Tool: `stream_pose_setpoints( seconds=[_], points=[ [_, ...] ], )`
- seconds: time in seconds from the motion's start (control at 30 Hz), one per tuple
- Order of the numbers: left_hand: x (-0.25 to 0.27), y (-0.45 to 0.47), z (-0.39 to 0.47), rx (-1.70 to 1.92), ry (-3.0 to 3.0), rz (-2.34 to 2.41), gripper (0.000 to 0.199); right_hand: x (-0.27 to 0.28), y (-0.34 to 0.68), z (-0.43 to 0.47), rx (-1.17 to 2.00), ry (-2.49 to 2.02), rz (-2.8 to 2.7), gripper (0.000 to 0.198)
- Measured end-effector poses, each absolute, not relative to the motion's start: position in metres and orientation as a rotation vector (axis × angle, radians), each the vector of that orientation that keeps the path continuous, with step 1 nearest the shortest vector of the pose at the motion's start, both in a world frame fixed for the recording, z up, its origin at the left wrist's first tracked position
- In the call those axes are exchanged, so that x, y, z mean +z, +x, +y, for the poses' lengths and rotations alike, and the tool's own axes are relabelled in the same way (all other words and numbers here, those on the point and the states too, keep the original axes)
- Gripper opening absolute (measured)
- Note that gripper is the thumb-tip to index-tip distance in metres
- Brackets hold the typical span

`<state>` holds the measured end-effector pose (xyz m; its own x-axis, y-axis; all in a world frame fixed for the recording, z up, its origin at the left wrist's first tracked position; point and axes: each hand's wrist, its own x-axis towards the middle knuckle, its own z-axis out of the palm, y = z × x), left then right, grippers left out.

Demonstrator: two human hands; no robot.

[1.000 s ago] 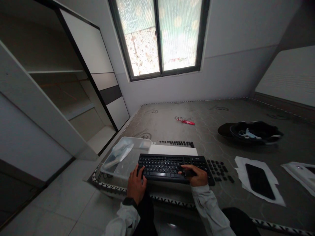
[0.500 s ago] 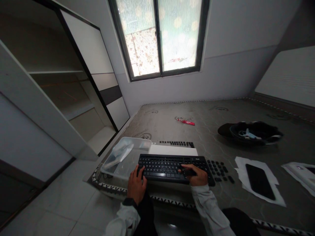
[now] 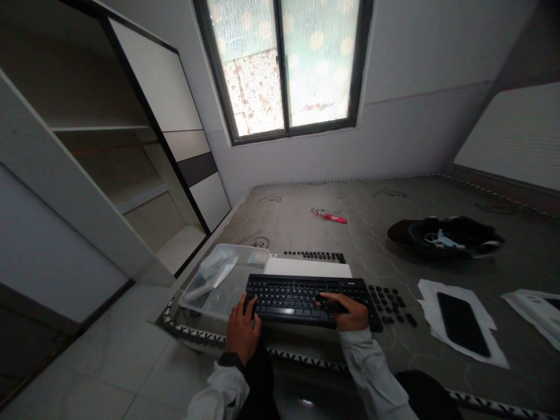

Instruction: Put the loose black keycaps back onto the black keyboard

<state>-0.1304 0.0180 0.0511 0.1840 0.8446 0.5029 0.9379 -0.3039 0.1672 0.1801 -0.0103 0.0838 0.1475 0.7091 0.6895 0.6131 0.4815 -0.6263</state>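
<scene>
The left forearm [image 3: 219, 391], in a pale sleeve with a dark band [image 3: 231, 359] at the wrist, rises from below and crosses the near edge of the surface [image 3: 289, 204] toward its near left corner, the left hand [image 3: 243, 326] back-up with fingers pointing toward the far edge and thumb set apart. The right forearm [image 3: 371, 370], also pale-sleeved, slants inward over the same near edge, its wrist nearly straight. The right hand [image 3: 352, 315] lies farther right, turned inward, its index finger reaching toward the left edge and its remaining fingers mostly hidden.
</scene>
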Motion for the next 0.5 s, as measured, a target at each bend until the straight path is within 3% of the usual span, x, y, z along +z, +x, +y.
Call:
stream_pose_setpoints(
  seconds=[0.5],
  points=[
    [0.0486, -0.1319, 0.0175, -0.764, -2.271, -1.74, 0.042, 0.0863, 0.1748, -0.01, 0.068, -1.282, -1.481, 0.017]
  ],
)
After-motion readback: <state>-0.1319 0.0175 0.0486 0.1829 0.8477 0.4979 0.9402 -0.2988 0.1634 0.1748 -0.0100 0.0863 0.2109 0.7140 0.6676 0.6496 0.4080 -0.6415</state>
